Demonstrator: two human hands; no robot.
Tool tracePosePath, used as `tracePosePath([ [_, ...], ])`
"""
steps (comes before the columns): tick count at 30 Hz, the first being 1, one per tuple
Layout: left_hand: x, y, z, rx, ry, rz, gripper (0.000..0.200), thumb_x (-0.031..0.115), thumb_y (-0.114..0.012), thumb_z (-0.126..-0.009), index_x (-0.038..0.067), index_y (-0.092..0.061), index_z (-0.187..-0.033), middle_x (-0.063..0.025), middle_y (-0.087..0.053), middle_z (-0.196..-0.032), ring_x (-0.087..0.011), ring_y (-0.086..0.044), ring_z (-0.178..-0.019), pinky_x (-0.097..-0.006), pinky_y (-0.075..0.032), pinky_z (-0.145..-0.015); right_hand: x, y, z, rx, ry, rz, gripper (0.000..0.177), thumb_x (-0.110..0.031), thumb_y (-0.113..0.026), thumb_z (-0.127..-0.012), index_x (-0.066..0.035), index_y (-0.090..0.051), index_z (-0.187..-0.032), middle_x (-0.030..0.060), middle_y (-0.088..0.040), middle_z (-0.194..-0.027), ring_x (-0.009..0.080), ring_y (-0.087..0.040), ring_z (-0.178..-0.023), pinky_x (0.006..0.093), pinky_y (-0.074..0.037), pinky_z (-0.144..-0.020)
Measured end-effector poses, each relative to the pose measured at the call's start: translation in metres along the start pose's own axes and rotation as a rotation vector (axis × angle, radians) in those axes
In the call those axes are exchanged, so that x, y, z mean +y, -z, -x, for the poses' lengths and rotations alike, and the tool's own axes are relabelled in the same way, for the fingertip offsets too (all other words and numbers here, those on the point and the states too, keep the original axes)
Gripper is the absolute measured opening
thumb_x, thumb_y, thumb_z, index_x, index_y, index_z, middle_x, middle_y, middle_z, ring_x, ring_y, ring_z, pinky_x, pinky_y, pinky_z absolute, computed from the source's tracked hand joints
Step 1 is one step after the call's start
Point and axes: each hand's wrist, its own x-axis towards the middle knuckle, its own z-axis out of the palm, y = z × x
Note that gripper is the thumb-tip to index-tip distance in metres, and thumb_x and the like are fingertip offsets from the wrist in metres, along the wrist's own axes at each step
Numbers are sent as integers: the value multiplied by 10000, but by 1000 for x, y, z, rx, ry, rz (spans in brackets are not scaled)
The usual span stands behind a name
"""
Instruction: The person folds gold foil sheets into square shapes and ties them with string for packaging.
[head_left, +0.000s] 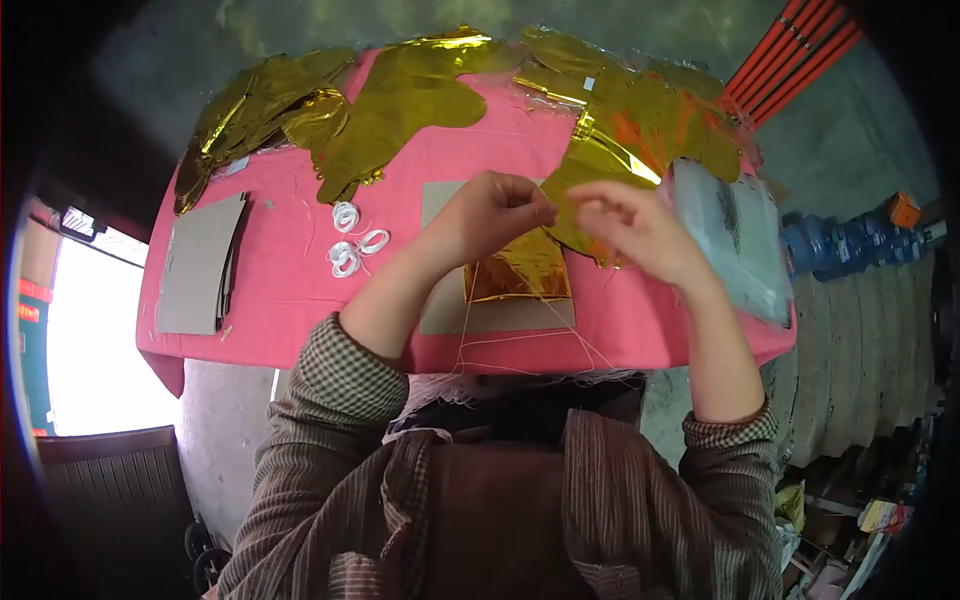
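Thread (466, 320) is trailing off the pink table (290, 290) up to the left hand (495, 215), whose fingertips are pinching it. The right hand (640, 230) is blurring, so its grip is unreadable. Judgement: keeping the strands taut should be preventing tangles. Folded gold foil (520, 268) is lying beneath on cardboard (445, 310). Farther right, a clear plastic bag (735, 235) is holding unclear printed contents.

Single view, from a camera worn on the person's head. It looks forward and steeply down through a wide lens that bends straight lines and leaves a dark rim round the frame. The sleeves (330, 395) and chest fill the lower half, very near. The table's (290, 270) near edge crosses mid-frame, and its far edge lies close to the top. The left hand (495, 215) and right hand (635, 230) sit near the centre. Past the table's right edge the ground looks dim, probably well below.
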Motion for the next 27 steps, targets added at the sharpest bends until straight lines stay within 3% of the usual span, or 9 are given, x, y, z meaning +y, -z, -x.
tracePosePath([
  [3,-1,0,-1,-53,-61,9,186,138,-561,-833,-32,-615,-778,-25,-612,-723,-49,-529,-675,-211,-437,-626,8,-9,-7,-112,24,116,176,-124,-550,-837,-1,-585,-957,-23,-540,-676,8,-411,-525,171,-319,-446],
  [6,7,0,2,38,27,-17,195,151,-568,-835,-27,-610,-768,-17,-606,-726,-45,-522,-671,-213,-433,-619,6,-9,-9,-185,-191,31,152,-135,-543,-841,0,-602,-880,-1,-546,-630,22,-408,-474,165,-313,-426],
  [12,-2,-6,0,-68,83,227,248,241,-516,-878,9,-580,-821,23,-507,-624,-59,-482,-555,-214,-418,-510,14,-9,-10,-88,-51,-666,169,-154,-530,-849,-12,-621,-852,67,-616,-716,30,-412,-430,157,-305,-389],
  [14,-2,-9,1,-173,39,336,260,269,-469,-898,32,-556,-834,24,-456,-592,-69,-442,-497,-208,-416,-469,6,-15,-12,152,21,-761,207,-159,-504,-860,16,-612,-885,82,-628,-732,45,-413,-400,164,-286,-370],
  [17,11,-13,9,-311,180,403,254,267,-466,-899,35,-546,-830,15,-449,-587,-75,-440,-493,-210,-429,-470,1,-16,-20,320,124,-270,204,-136,-496,-865,20,-616,-917,93,-640,-786,53,-449,-412,166,-315,-376],
  [20,21,1,10,-234,197,515,229,243,-470,-894,37,-549,-833,10,-457,-601,-77,-450,-510,-215,-436,-478,18,-9,-16,164,100,190,200,-120,-489,-870,16,-623,-932,89,-645,-796,61,-493,-436,172,-354,-397],
  [21,14,9,6,-259,158,543,207,223,-468,-890,41,-553,-836,7,-462,-610,-85,-467,-525,-229,-440,-483,19,-6,-14,159,100,191,200,-120,-489,-870,16,-623,-932,89,-645,-796,61,-493,-436,172,-354,-397],
  [23,10,5,4,-228,86,448,204,222,-459,-892,46,-546,-839,8,-456,-610,-84,-459,-520,-231,-440,-482,12,-2,-4,-252,17,-90,180,-110,-504,-865,5,-631,-921,84,-648,-790,66,-515,-454,176,-382,-419],
  [27,3,-4,1,-166,-22,576,210,235,-437,-900,52,-519,-840,11,-440,-597,-83,-449,-512,-226,-431,-476,-13,-12,-1,-86,93,-243,175,-105,-518,-858,-2,-629,-946,81,-647,-777,69,-520,-460,181,-384,-424],
])
